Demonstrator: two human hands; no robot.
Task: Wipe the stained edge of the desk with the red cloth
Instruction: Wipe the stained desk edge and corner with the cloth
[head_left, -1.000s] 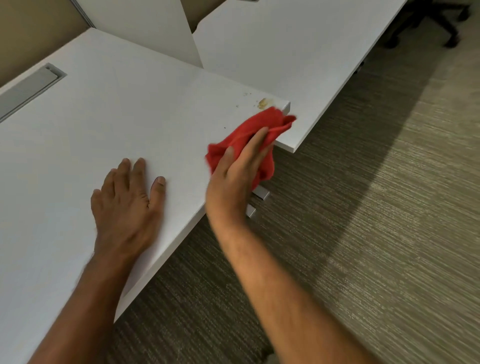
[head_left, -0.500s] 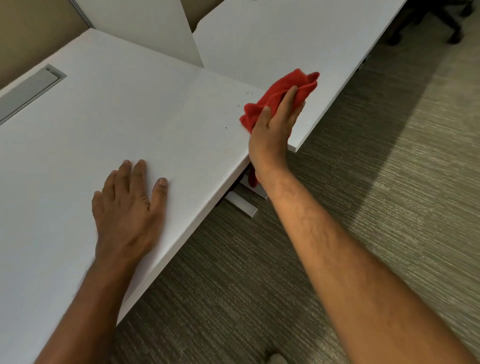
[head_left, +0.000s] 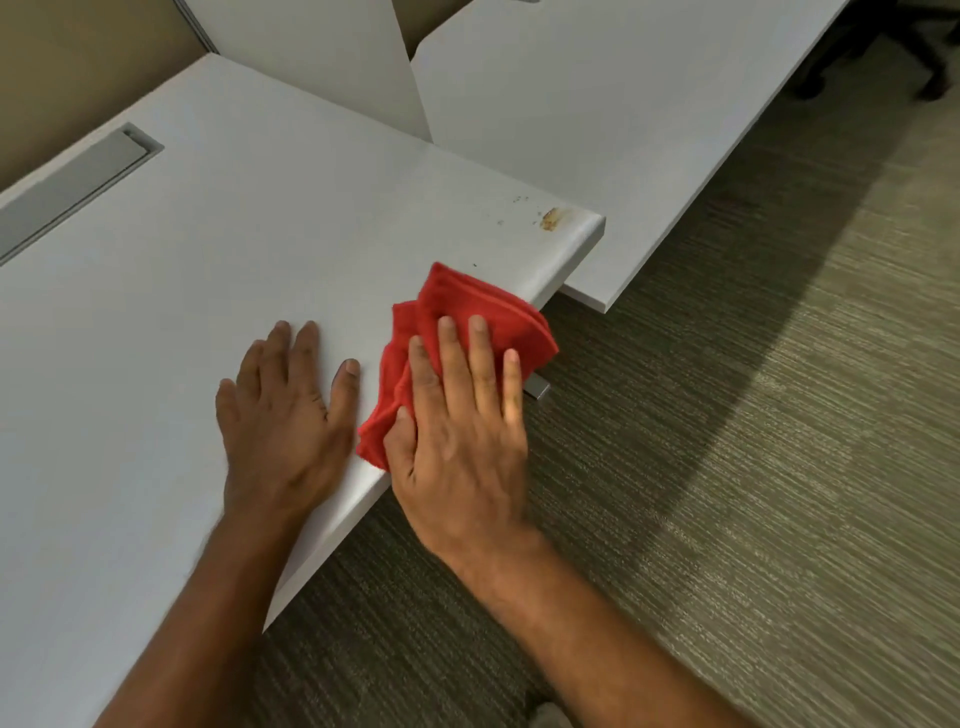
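The white desk (head_left: 260, 249) runs from lower left to its right corner. A brown stain (head_left: 549, 218) with a few dark specks sits near that corner. The red cloth (head_left: 467, 301) lies bunched over the desk's front edge, well short of the stain. My right hand (head_left: 462, 431) presses flat on the cloth, fingers spread, palm partly past the edge. My left hand (head_left: 285, 415) rests flat on the desktop just left of the cloth, holding nothing.
A second white desk (head_left: 597, 114) adjoins behind the corner, with a white divider panel (head_left: 311, 57) at the back. A grey cable cover (head_left: 67, 187) is set into the desktop at left. Carpet (head_left: 753, 467) lies to the right; chair wheels (head_left: 883, 78) show top right.
My right hand slid the cloth back along the edge from the stained corner toward me, uncovering the stain. The left hand stays flat on the desk.
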